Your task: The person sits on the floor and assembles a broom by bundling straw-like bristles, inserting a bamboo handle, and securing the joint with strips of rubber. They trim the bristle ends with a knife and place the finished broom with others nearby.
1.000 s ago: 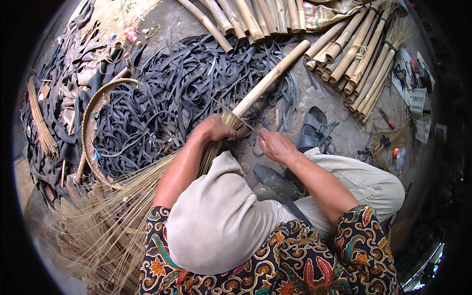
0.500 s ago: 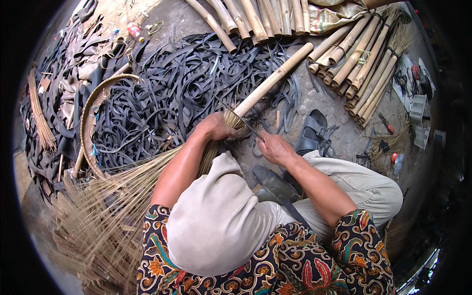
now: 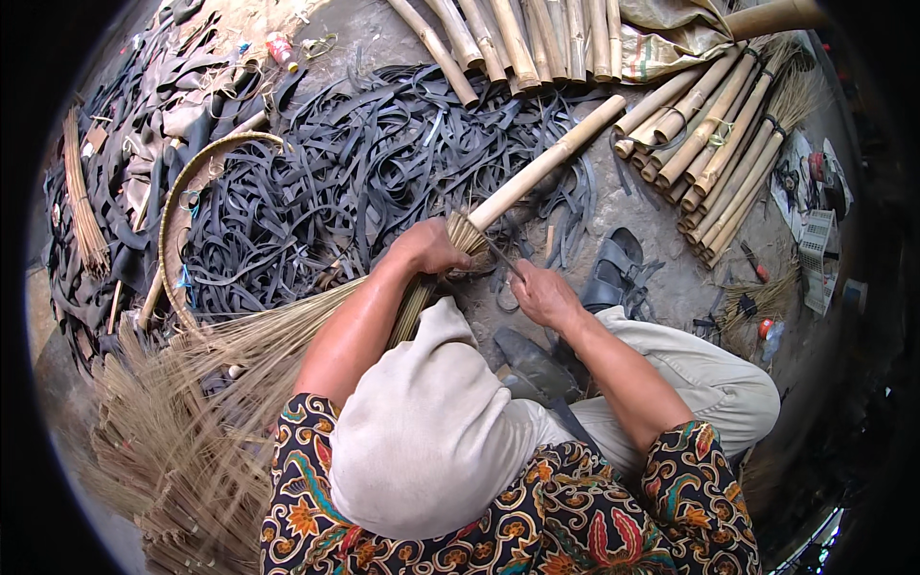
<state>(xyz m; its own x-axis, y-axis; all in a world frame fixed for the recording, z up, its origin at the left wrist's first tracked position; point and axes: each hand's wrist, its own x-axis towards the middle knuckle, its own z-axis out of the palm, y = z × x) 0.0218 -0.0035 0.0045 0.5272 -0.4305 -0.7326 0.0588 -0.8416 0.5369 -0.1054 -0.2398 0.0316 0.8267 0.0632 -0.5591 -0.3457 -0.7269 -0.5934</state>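
My left hand (image 3: 433, 247) is wrapped round the bound end of a stick broom, where thin palm-rib sticks (image 3: 410, 309) surround a bamboo handle (image 3: 551, 161). The handle slants up and right from the bundle. The loose broom bristles fan out under my left forearm toward the lower left. In my right hand (image 3: 548, 295), fingers closed, is a knife with a thin dark blade (image 3: 502, 259). Its blade lies against the right side of the bundle's end, close to my left fingers; the knife's grip is hidden in my fist.
A heap of dark rubber strips (image 3: 316, 192) spreads beyond my hands, with a curved rattan-like hoop (image 3: 165, 230) at its left. Cut bamboo poles (image 3: 522, 57) lie at the far side. Finished-looking bamboo-handled bundles (image 3: 704, 153) lie at right. A sandal (image 3: 613, 268) is near my right hand.
The knife blade, earlier lying across the top of the bundle, has drawn back to its right side. My right hand has shifted slightly right and down. The whole view has shifted a little.
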